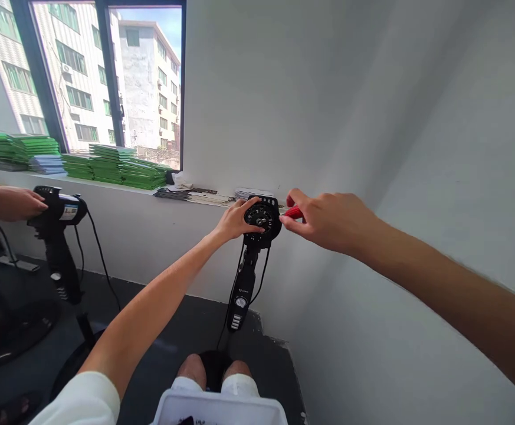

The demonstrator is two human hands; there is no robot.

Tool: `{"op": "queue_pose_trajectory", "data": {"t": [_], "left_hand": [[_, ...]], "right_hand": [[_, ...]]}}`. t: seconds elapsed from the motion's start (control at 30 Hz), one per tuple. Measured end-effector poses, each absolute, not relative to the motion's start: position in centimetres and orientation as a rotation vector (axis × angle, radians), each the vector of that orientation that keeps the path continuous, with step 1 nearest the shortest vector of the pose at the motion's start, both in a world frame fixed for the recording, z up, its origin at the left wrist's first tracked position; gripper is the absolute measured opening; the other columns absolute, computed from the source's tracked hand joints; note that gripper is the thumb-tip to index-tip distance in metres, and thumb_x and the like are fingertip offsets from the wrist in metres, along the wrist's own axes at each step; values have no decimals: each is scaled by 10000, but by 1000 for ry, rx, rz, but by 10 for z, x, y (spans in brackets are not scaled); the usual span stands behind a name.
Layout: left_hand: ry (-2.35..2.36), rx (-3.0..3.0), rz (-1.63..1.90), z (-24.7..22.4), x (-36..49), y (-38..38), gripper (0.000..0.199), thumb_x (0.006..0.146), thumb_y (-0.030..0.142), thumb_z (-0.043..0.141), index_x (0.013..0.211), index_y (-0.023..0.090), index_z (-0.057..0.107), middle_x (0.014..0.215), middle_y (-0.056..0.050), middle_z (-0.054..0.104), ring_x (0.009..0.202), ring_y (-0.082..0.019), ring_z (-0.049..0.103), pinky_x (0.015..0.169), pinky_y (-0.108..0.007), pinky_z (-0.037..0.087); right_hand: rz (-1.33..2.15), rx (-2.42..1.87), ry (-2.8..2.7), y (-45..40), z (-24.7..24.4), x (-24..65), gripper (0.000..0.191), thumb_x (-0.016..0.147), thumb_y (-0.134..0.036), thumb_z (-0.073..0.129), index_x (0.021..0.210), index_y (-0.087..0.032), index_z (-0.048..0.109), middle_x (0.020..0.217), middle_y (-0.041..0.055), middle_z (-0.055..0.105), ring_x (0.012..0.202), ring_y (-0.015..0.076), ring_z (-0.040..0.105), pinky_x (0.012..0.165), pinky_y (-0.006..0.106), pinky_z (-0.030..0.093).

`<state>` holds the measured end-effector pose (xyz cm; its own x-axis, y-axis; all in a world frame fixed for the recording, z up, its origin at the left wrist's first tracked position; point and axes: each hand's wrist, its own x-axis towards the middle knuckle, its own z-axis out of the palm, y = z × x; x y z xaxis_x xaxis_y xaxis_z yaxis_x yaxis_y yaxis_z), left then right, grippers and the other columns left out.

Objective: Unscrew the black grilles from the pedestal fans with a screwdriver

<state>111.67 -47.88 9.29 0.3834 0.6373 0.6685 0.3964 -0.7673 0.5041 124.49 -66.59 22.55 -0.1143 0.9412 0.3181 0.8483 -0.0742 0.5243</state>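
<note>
A black fan motor head [263, 221] sits on top of a black stand [242, 289] that has a round knob and a column of buttons. My left hand [236, 221] grips the left side of the motor head, with its fingers over the top and the thumb across the front. Just to the right of the head, my right hand [323, 219] is closed around a red-handled tool [293, 213]. The tool points toward the right side of the motor head; its tip is hidden.
Another person's hand [20, 202] touches a second motor head [65, 211] on a stand at the left. Green stacks [111, 165] line the windowsill. A white bin [222, 407] rests at my lap. A cable hangs beside each stand.
</note>
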Motion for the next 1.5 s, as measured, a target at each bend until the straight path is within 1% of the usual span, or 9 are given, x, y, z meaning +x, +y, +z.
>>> {"op": "queue_pose_trajectory", "data": {"t": [0.2, 0.33, 0.43, 0.57, 0.87, 1.03, 1.13, 1.33, 1.5], "left_hand": [[898, 2393, 1323, 93, 1115, -478, 885, 700, 402, 907, 1488, 329, 512, 1324, -58, 606, 1208, -298, 634, 1047, -404, 519], [906, 2398, 1312, 93, 1115, -478, 903, 694, 415, 911, 1496, 324, 505, 1318, -63, 605, 1195, -304, 638, 1037, -409, 522], [904, 2404, 1314, 93, 1115, -477, 897, 697, 420, 912, 1494, 328, 510, 1318, -59, 607, 1211, -305, 627, 1044, -407, 516], [894, 2416, 1322, 93, 1115, -474, 898, 709, 433, 908, 1505, 344, 504, 1295, -55, 613, 1196, -298, 632, 1035, -399, 519], [832, 2403, 1352, 90, 1115, -469, 829, 731, 411, 886, 1478, 360, 530, 1324, -40, 625, 1215, -287, 634, 1081, -416, 508], [768, 2373, 1351, 87, 1116, -465, 831, 724, 389, 891, 1474, 339, 536, 1348, -44, 622, 1238, -291, 627, 1107, -429, 493], [678, 2313, 1407, 79, 1119, -460, 813, 731, 394, 888, 1462, 341, 536, 1396, -44, 612, 1320, -302, 577, 1154, -447, 450], [432, 1983, 1395, 57, 1127, -446, 1220, 694, 377, 908, 1633, 274, 137, 1507, -145, 539, 1348, -291, 565, 1149, -456, 449], [293, 2025, 1328, 54, 1128, -438, 1098, 775, 365, 834, 1629, 266, 152, 1562, -123, 504, 1419, -284, 521, 1197, -449, 407]], "right_hand": [[1065, 1981, 1928, -668, 219, 1244, 533, 1021, -527, 246, 1040, -173, 644, 636, 77, 627, 546, 209, 533, 558, 300, 284], [992, 1978, 1984, -667, 219, 1244, 464, 989, -466, 333, 1208, -157, 601, 641, 63, 643, 552, 214, 550, 566, 302, 290], [1037, 2036, 1887, -667, 221, 1246, 576, 1015, -547, 222, 1021, -171, 658, 623, 93, 619, 593, 236, 573, 589, 318, 296], [887, 1988, 2029, -664, 223, 1249, 450, 975, -488, 360, 1227, -188, 582, 643, 44, 639, 539, 202, 531, 584, 312, 303], [902, 1976, 2108, -663, 214, 1256, 433, 981, -477, 362, 1253, -190, 537, 630, 37, 643, 502, 189, 490, 571, 302, 283], [1110, 2053, 2008, -657, 212, 1264, 511, 996, -608, 283, 974, -222, 617, 591, 66, 616, 514, 214, 516, 568, 322, 281], [952, 2026, 2217, -652, 210, 1273, 398, 955, -516, 389, 1172, -226, 556, 690, 36, 692, 509, 198, 519, 556, 308, 291], [925, 1939, 2424, -653, 204, 1281, 360, 1011, -499, 322, 1172, -256, 532, 777, 36, 729, 560, 200, 569, 555, 304, 296], [1129, 2016, 2067, -656, 207, 1273, 508, 1003, -594, 283, 1082, -224, 621, 642, 77, 665, 505, 226, 514, 533, 328, 272]]}}
